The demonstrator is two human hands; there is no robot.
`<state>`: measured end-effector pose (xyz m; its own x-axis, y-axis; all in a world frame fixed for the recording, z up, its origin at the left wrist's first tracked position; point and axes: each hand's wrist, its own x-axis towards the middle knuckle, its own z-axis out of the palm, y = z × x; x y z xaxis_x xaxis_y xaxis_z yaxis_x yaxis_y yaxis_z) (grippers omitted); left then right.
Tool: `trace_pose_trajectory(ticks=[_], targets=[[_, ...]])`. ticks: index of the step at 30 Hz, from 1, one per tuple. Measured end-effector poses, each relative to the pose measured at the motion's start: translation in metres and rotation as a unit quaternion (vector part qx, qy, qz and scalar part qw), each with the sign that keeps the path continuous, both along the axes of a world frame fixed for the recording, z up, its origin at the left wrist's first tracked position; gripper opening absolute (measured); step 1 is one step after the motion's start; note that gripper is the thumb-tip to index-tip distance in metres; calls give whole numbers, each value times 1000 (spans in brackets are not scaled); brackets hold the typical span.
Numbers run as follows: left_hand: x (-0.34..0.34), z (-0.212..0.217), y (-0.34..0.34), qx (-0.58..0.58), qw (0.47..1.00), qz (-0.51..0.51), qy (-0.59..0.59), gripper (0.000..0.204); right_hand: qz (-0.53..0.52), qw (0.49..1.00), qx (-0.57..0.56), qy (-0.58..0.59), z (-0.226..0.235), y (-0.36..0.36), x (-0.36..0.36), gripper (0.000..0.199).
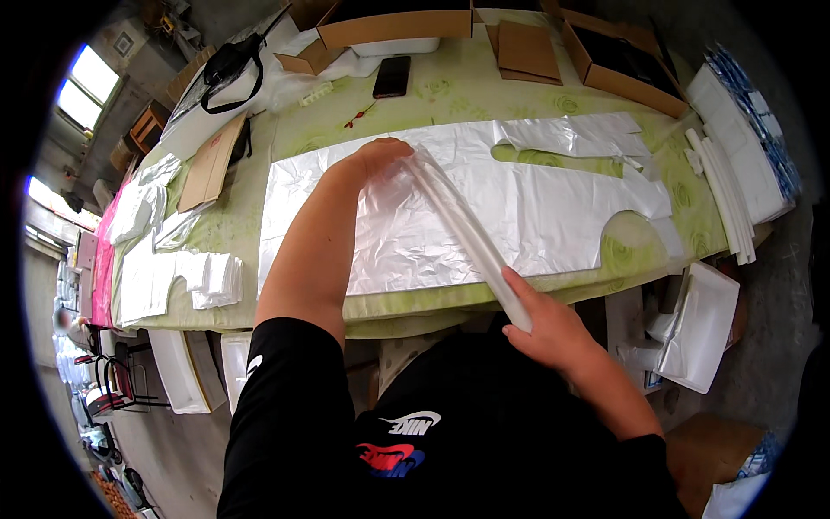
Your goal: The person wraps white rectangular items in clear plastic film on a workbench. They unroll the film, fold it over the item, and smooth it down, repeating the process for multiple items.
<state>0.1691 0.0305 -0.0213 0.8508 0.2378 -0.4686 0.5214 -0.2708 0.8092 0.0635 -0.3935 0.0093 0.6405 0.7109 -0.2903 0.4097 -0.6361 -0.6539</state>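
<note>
A long, narrow fold of thin, clear-white plastic sheet (467, 229) slants between my hands over the table. My left hand (385, 156) is closed at its far end, with the fingertips partly hidden. Around the near end, close to my body, my right hand (553, 324) is closed with the thumb on top. Beneath the fold lies a flat layer of shiny white plastic sheets (553, 208), shaped like sleeveless aprons with curved cut-outs at the right. How many sheets are in that layer I cannot tell.
The table wears a green patterned cloth (432, 99). Folded white plastic pieces (212, 278) sit at the left, near a cardboard piece (213, 162). A phone (392, 77), open cardboard boxes (618, 60) and a black bag (232, 67) are farther back. White rolls (722, 195) lean at the right edge.
</note>
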Motion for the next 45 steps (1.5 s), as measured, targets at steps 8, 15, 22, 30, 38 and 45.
trace_pose_trajectory(ticks=[8, 15, 22, 30, 38, 45], targets=[[1, -3, -12, 91, 995, -41, -32, 69, 9, 999, 44, -5, -6, -16, -3, 90], [5, -23, -14, 184, 977, -65, -82, 74, 25, 998, 51, -7, -5, -24, -4, 90], [-6, -22, -21, 214, 959, -117, -143, 76, -15, 997, 47, 65, 1, -18, -7, 91], [-15, -6, -20, -74, 994, -30, -76, 68, 3, 998, 63, 28, -10, -17, -9, 92], [-18, -9, -15, -89, 990, -76, -79, 42, -18, 997, 37, 71, 0, -13, -11, 95], [5, -17, -7, -14, 999, -7, -42, 41, -39, 999, -3, 9, 3, 16, -9, 98]])
